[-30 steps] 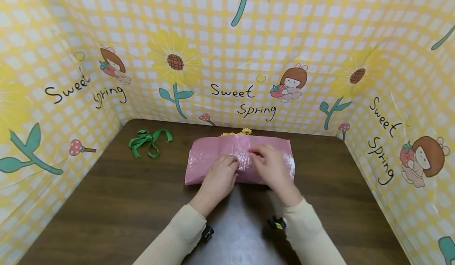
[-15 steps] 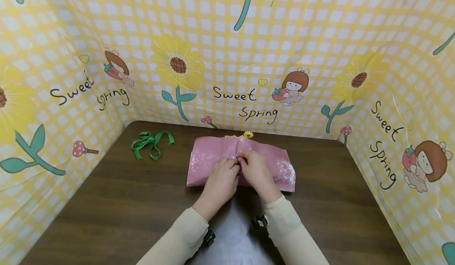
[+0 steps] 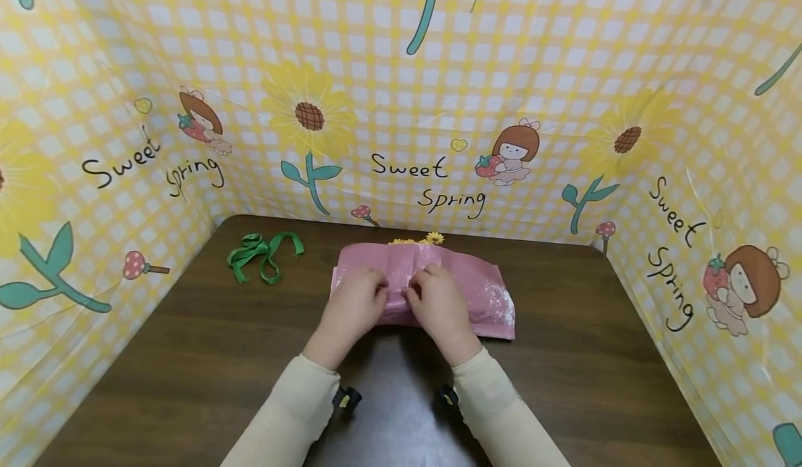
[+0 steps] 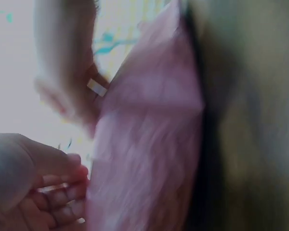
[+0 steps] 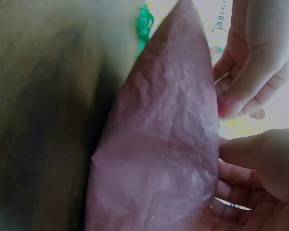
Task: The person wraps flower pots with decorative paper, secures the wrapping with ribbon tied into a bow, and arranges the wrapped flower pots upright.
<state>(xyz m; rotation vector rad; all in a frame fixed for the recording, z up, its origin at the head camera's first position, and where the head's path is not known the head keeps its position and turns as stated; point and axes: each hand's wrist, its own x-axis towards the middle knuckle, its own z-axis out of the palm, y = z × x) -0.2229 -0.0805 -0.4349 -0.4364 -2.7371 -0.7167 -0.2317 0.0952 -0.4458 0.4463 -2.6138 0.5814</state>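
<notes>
A glossy pink wrapped bundle (image 3: 464, 293) lies on the dark wooden table, with a seam down its middle. My left hand (image 3: 357, 300) rests on its left half, fingers bent loosely and fingertips touching the wrapping. Just right of the seam, my right hand (image 3: 441, 307) touches the wrapping with thumb and fingertips. Small yellow flowers (image 3: 434, 238) show past the bundle's far edge. In the right wrist view, the pink wrapping (image 5: 159, 144) stands close up, with fingertips of both hands along its upper face. Motion blurs the left wrist view.
A loose green ribbon (image 3: 263, 255) lies at the back left of the table (image 3: 188, 376). Yellow checked cloth (image 3: 401, 105) with printed flowers and lettering hangs around the back and both sides.
My right hand first came in to the middle seam beside the left hand. The left hand has since slid left along the wrapping, and the right has shifted slightly left. The ribbon stays put.
</notes>
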